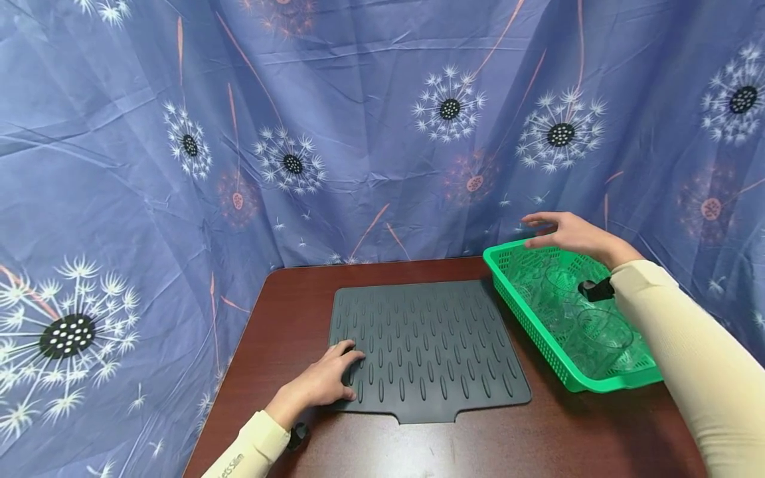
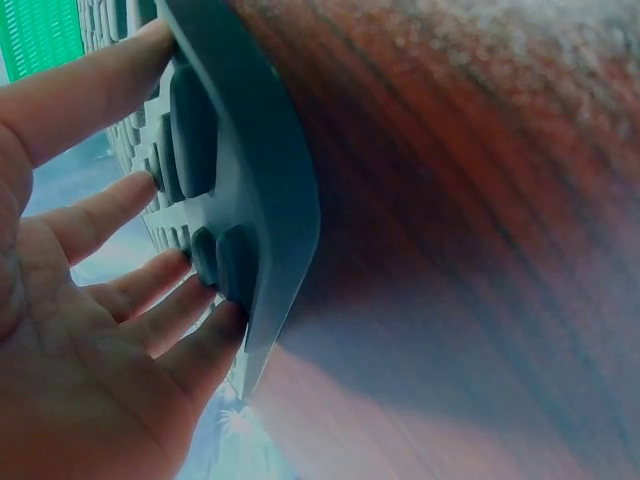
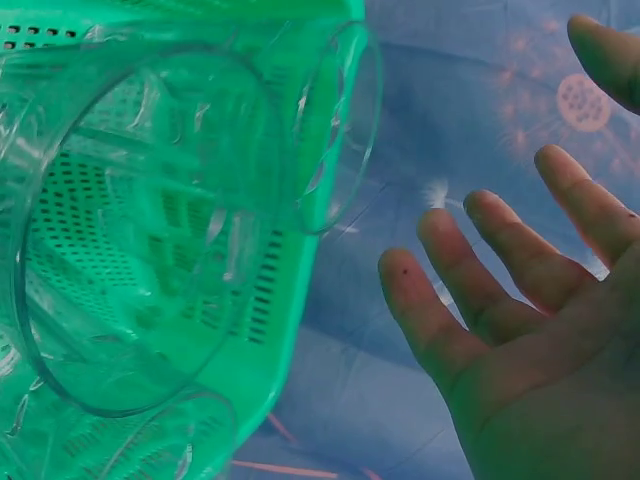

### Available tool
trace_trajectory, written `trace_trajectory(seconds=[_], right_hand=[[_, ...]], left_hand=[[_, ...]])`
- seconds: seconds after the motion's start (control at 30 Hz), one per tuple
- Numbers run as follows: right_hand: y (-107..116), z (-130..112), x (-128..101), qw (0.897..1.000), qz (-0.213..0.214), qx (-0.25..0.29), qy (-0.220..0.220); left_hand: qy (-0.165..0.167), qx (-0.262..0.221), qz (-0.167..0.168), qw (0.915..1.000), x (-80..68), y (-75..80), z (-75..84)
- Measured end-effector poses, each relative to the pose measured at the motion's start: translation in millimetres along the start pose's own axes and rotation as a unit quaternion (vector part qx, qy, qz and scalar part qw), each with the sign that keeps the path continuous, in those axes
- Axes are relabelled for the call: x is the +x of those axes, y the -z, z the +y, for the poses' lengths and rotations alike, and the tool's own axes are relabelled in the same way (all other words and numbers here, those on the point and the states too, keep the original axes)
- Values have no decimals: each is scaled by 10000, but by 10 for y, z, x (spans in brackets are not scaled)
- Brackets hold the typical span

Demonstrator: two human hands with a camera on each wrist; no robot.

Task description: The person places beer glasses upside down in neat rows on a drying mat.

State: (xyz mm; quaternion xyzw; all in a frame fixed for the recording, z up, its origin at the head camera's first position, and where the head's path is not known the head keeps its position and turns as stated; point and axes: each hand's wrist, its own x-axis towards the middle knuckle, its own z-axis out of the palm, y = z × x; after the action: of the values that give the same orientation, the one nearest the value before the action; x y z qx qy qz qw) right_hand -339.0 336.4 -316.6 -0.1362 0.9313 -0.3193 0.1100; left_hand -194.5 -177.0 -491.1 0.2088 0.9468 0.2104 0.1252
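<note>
A dark grey ridged drying mat (image 1: 424, 345) lies flat on the brown table. My left hand (image 1: 325, 377) rests its fingertips on the mat's near left corner; the left wrist view shows the spread fingers (image 2: 120, 215) touching the raised ridges. Over the far side of a green plastic basket (image 1: 532, 318) hovers my right hand (image 1: 570, 234), its fingers apart and holding nothing. Several clear glasses lie in that basket, one with its round rim (image 1: 605, 328) facing up. In the right wrist view a large glass (image 3: 150, 230) is close to the camera, apart from the right hand.
The basket stands at the table's right side, beside the mat, and my right forearm (image 1: 693, 358) passes over its near right part. A blue curtain (image 1: 370, 133) with dandelion prints hangs behind and left of the table (image 1: 281, 338).
</note>
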Motion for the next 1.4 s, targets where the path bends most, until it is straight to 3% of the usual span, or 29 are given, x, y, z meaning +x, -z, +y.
trace_trajectory(seconds=[0.43,0.73,1.1,1.4], right_hand=[[-49,306,164,9985,-326,9,-435],[-120,295,199,9966,-638,-188,-491],[-217,372,285,9933,-1043,-53,-495],[-263,380,287,9949,-911,-141,-401]], left_hand=[[-18,21,18,10000,2,4,-25],[-96,5,76,9999,-5,10,-27],[-75,69,4,9999,5,11,-30],[-103,41,-25,9999,7,9,-36]])
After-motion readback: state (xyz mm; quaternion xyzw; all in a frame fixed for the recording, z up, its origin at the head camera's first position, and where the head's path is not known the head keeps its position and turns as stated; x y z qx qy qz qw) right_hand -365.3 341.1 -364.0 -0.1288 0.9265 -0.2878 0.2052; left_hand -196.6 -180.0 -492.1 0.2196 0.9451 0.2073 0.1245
